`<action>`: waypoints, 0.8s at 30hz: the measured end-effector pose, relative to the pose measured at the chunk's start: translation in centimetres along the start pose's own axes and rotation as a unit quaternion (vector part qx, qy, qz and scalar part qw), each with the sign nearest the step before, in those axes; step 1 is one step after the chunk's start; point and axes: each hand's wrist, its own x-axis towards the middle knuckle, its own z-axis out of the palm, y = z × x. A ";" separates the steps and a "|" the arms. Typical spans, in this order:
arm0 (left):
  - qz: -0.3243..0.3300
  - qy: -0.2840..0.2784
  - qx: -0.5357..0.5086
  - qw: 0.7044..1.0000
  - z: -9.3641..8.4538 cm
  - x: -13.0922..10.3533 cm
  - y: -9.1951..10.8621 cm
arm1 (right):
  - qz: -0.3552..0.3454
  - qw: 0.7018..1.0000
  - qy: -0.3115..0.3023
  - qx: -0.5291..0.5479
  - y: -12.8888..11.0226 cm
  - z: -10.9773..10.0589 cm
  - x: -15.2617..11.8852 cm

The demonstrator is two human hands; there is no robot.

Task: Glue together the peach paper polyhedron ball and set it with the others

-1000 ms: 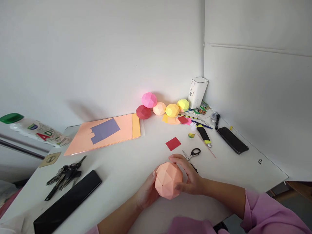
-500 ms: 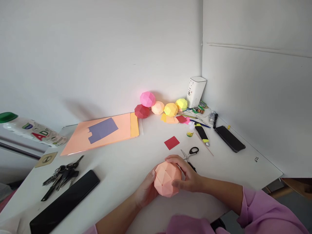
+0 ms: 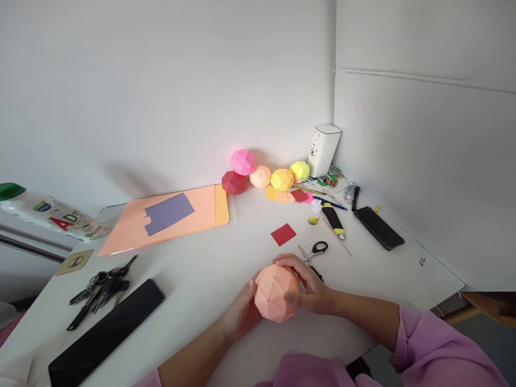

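Observation:
A faceted peach paper ball is held between my two hands above the near part of the table. My left hand cups its left side, thumb against the paper, other fingers mostly hidden behind and beneath. On the right side my right hand grips it, fingers over the top and thumb on the front. Just beyond my right hand lie scissors with black handles, blades partly open. A small red paper rectangle lies farther back.
Paper balls stand by the back wall. Coloured sheets, keys, a black case and a bottle are at left. A glue bottle, cutter and phone lie at right.
The whole view has shifted very slightly. Both hands keep nearly the same hold on the peach ball.

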 end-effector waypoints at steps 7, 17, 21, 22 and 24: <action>0.000 -0.019 -0.021 1.000 0.1 -0.3 0.3 | 0.097 0.991 0.049 0.076 0.5 -0.2 0.1; 0.038 0.025 0.022 0.999 0.2 -0.2 0.3 | -0.080 0.983 0.083 -0.140 0.7 -0.4 0.2; 0.055 0.071 0.054 0.995 -0.7 -0.4 -0.6 | -0.122 0.966 0.072 -0.218 1.0 -0.2 0.0; 0.060 0.079 0.064 0.993 -0.9 -0.4 -0.8 | -0.125 0.965 0.068 -0.222 1.1 -0.2 0.0; 0.067 0.084 0.074 0.991 -1.2 -0.5 -1.2 | -0.130 0.965 0.060 -0.219 1.1 -0.2 0.0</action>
